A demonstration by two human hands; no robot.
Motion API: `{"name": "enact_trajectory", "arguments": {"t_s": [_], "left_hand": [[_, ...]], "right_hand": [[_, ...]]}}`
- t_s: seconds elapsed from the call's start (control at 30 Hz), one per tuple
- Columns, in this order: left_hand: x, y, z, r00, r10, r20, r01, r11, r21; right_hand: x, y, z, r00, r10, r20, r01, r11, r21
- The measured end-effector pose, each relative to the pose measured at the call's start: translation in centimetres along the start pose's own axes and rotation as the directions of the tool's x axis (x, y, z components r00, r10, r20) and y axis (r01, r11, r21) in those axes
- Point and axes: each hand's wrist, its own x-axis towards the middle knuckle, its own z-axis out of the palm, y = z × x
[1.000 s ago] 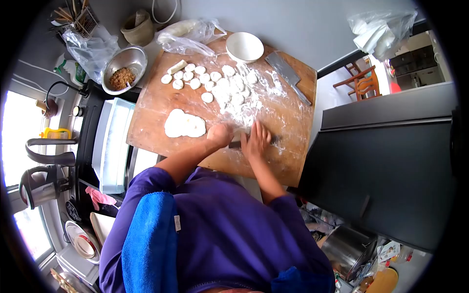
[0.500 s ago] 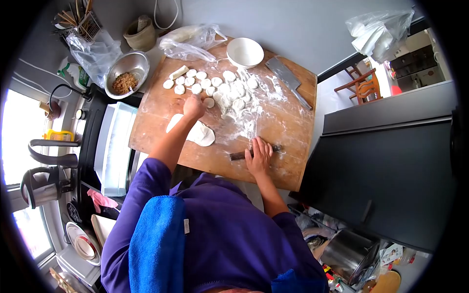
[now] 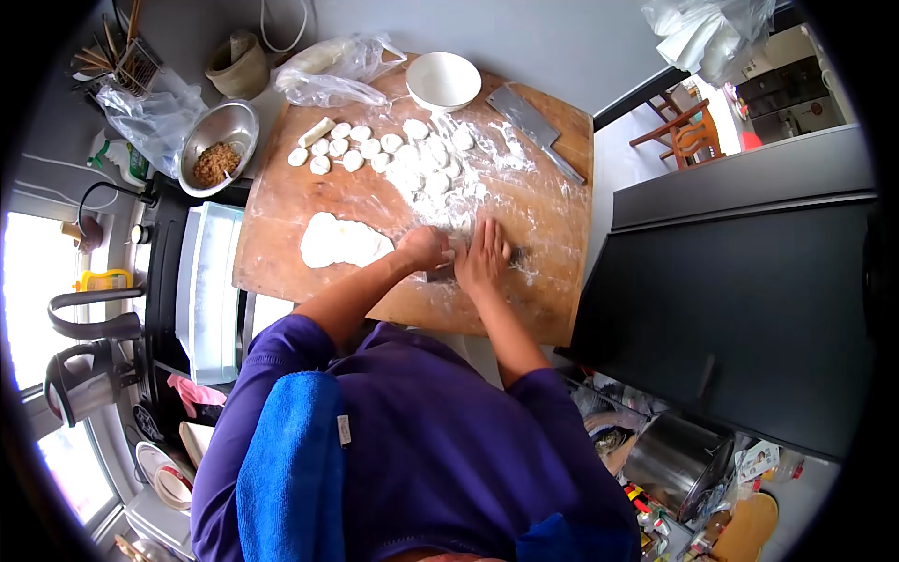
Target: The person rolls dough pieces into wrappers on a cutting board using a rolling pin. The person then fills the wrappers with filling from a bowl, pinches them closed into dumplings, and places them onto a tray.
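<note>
My left hand [image 3: 425, 248] is closed, its fingertips at a small, mostly hidden dough round beside my right hand. Fingers stretched out, my right hand [image 3: 483, 258] lies flat over a dark rolling pin [image 3: 438, 274], whose ends show on both sides of the palm. Left of my hands lies a stack of thin, flat dough wrappers [image 3: 342, 242]. Farther back, several small dough rounds [image 3: 353, 160] and a short dough roll [image 3: 316, 131] rest on the floured wooden board [image 3: 281, 201]. More rounds sit in the white flour [image 3: 421, 178].
A white bowl [image 3: 444, 82], a cleaver [image 3: 526, 122] and a plastic bag of dough [image 3: 328, 70] lie along the board's far side. At the left stands a metal bowl [image 3: 218, 145] with brown filling. A dark cabinet-like surface [image 3: 721, 318] is at the right.
My left hand has moved right and nearer, from the dough rounds to beside my right hand, and one round has left its spot. The view has shifted slightly.
</note>
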Motion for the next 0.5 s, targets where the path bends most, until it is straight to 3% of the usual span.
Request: {"name": "enact_trajectory", "arguments": {"t_s": [0.03,0.07,0.17,0.2,0.27,0.37,0.43,0.5], "left_hand": [[-0.4,0.5,-0.4,0.997,0.044,0.058,-0.053,0.987,0.155],[-0.7,-0.3,0.4,0.994,0.104,-0.037,-0.099,0.988,0.119],[-1.8,-0.1,1.8,0.993,-0.057,-0.106,0.047,0.995,-0.087],[-1.4,0.0,2.1,0.993,-0.059,-0.106,0.050,0.995,-0.088],[-0.2,-0.1,2.4,0.952,-0.078,-0.297,0.060,0.996,-0.069],[1.6,-0.3,0.2,0.995,0.062,0.079,-0.067,0.995,0.070],[0.5,-0.4,-0.5,0.993,0.107,0.043,-0.110,0.992,0.057],[-0.8,0.0,-0.4,0.990,0.142,0.010,-0.142,0.989,0.044]], "right_hand": [[-1.3,0.5,-0.4,0.999,-0.042,0.029,0.041,0.999,0.032],[-2.8,1.3,-0.6,0.994,-0.107,0.032,0.108,0.994,-0.020],[-2.1,0.5,-0.9,0.998,-0.043,0.045,0.044,0.999,-0.007],[-0.6,0.0,-0.8,0.998,-0.050,0.043,0.052,0.998,-0.043],[2.7,-0.8,0.5,0.999,-0.045,-0.007,0.045,0.998,-0.044],[2.3,-0.2,0.8,0.993,-0.085,-0.079,0.085,0.996,-0.012],[0.1,0.6,0.3,0.986,-0.129,-0.104,0.133,0.991,0.027],[-3.7,1.4,-0.9,0.988,-0.155,-0.014,0.155,0.988,-0.023]]}}
